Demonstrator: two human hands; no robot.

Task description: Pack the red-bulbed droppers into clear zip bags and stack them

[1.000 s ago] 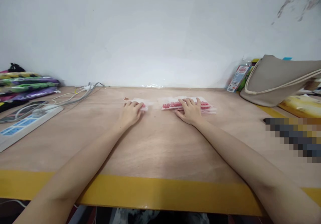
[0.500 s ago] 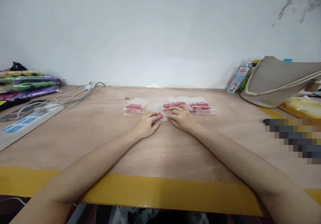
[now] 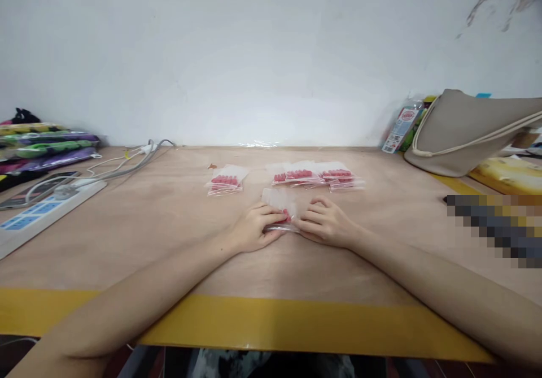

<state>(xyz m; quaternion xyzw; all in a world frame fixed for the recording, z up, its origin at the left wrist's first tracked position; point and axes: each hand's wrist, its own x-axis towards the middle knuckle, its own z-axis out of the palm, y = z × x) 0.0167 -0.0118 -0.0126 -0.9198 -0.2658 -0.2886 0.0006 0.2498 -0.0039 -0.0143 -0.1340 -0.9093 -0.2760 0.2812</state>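
Note:
Between my hands is a small clear plastic bag (image 3: 278, 198) with red pieces inside, partly covered by fingers. My left hand (image 3: 257, 226) is closed on its left side, the fingers over the red pieces and the thumb along the near edge. At the bag's right edge my right hand (image 3: 328, 222) has its fingers curled, thumb and fingertips pinching the corner. Beyond it, overlapping bags of red pieces (image 3: 299, 174) lie in a row, with more bags (image 3: 344, 182) at the row's right end. Farther left rests another small stack of bags (image 3: 224, 181).
A power strip (image 3: 51, 211) with cables and a phone (image 3: 42, 189) lie on the left, by packaged colourful goods (image 3: 55, 143). On the right stand a grey bag (image 3: 470, 132) and a carton (image 3: 400, 129). Yellow tape (image 3: 271, 321) lines the table's front edge.
Both hands have come closer to me with the small bag, drawing it away from the row. The other bags stay where they were.

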